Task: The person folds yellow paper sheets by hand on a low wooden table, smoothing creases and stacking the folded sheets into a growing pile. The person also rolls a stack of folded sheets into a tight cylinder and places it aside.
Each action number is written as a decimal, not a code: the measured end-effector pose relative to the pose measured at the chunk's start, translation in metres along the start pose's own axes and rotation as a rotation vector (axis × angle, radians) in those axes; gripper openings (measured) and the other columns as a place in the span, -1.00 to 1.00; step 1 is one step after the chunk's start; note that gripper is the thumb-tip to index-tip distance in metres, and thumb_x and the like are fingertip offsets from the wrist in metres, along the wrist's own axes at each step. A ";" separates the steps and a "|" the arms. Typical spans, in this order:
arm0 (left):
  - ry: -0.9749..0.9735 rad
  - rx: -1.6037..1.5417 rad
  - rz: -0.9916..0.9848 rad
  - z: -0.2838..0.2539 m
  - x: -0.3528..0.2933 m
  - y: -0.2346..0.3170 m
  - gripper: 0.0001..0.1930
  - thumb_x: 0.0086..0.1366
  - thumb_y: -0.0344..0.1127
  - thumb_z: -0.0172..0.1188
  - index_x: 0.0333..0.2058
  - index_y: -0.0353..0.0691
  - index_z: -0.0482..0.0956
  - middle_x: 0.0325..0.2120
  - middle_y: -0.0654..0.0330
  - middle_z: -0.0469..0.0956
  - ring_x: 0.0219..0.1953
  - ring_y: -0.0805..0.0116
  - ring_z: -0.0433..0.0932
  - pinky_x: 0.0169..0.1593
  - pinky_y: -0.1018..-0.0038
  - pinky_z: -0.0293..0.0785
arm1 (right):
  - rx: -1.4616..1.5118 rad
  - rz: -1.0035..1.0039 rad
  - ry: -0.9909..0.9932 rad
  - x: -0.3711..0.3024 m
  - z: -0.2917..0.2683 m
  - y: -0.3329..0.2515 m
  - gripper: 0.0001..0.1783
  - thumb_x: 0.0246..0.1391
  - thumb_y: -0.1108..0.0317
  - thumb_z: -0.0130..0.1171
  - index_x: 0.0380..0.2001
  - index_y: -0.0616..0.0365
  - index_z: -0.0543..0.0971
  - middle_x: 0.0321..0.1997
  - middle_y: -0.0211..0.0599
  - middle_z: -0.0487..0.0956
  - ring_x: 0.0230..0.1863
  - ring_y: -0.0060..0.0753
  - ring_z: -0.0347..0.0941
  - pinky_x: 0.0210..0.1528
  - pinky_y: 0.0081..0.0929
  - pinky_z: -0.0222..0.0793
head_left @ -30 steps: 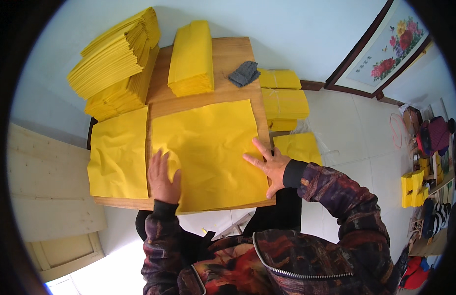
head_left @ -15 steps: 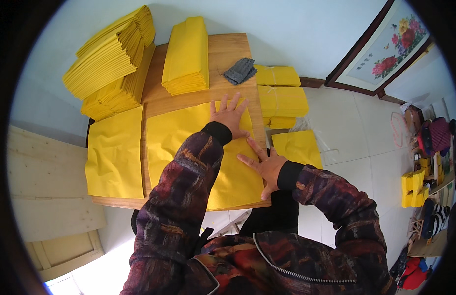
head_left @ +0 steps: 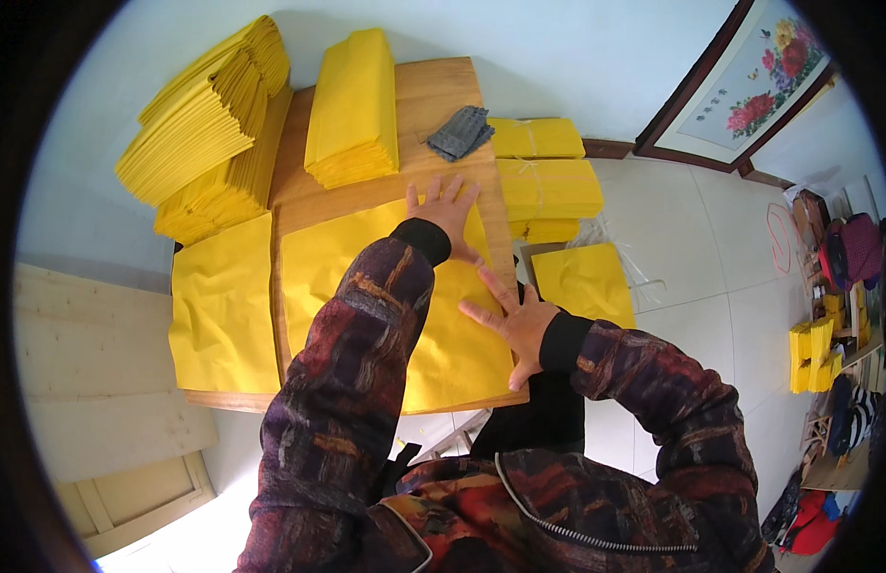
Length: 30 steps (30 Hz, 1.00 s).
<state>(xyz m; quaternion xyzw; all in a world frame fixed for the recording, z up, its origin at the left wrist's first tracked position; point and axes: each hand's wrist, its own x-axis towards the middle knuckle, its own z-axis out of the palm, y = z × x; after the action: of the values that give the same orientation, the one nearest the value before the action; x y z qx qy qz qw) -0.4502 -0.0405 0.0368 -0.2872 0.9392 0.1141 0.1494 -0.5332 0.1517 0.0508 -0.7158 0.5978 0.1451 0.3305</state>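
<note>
A large yellow sheet [head_left: 343, 253], of paper or thin cloth, lies slightly rumpled on the wooden table [head_left: 429, 91]. Flat on its far right part rests my left hand [head_left: 446, 218], fingers spread away from me. My right hand [head_left: 524, 325] presses on the sheet's right edge, fingers apart, with the fingertips close to my left hand. Neither hand grips anything. To the left, across a narrow strip of bare wood, another yellow sheet [head_left: 223, 306] lies flat. My left forearm hides part of the near sheet.
Folded yellow stacks stand at the far left [head_left: 200, 134] and far middle [head_left: 352, 110]. A grey cloth [head_left: 459, 134] lies near the far right corner. Tied yellow bundles [head_left: 550, 188] and a yellow sheet [head_left: 586, 282] sit right of the table. Shelves with clothes [head_left: 854, 253] line the right side.
Both hands keep nearly the same place and spread on the sheet. The whole view has shifted slightly; nothing has been picked up or let go.
</note>
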 end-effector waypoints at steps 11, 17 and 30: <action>-0.013 0.002 -0.005 0.003 0.003 -0.002 0.27 -0.26 0.22 0.49 0.39 0.14 -0.10 0.42 0.13 -0.13 0.44 -0.04 -0.19 0.38 -0.15 -0.30 | -0.019 0.009 -0.043 0.000 -0.005 -0.002 0.51 -0.52 -0.06 0.60 0.43 -0.40 -0.25 0.48 0.03 -0.59 0.18 0.82 0.09 0.30 0.18 0.12; 0.220 0.062 0.005 0.003 -0.011 0.004 0.15 -0.15 0.16 0.46 0.38 0.17 -0.05 0.41 0.13 -0.09 0.43 -0.04 -0.13 0.36 -0.14 -0.21 | -0.065 0.018 -0.007 0.002 0.001 -0.002 0.51 -0.53 -0.04 0.59 0.43 -0.38 -0.23 0.48 0.09 -0.54 0.15 0.78 0.16 0.28 0.16 0.14; 0.400 -0.343 0.283 0.114 -0.224 0.080 -0.38 0.06 -0.11 0.32 0.11 -0.13 0.41 0.21 0.07 0.28 0.21 0.03 0.27 0.21 0.11 0.22 | -0.078 0.027 0.069 0.000 0.005 -0.002 0.49 -0.52 -0.02 0.59 0.43 -0.37 -0.21 0.48 0.12 -0.51 0.11 0.51 0.32 0.15 -0.02 0.36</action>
<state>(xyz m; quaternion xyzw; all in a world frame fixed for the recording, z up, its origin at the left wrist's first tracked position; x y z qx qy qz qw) -0.2949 0.1720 0.0184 -0.1913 0.9477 0.2320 -0.1066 -0.5300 0.1555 0.0477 -0.7245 0.6123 0.1478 0.2797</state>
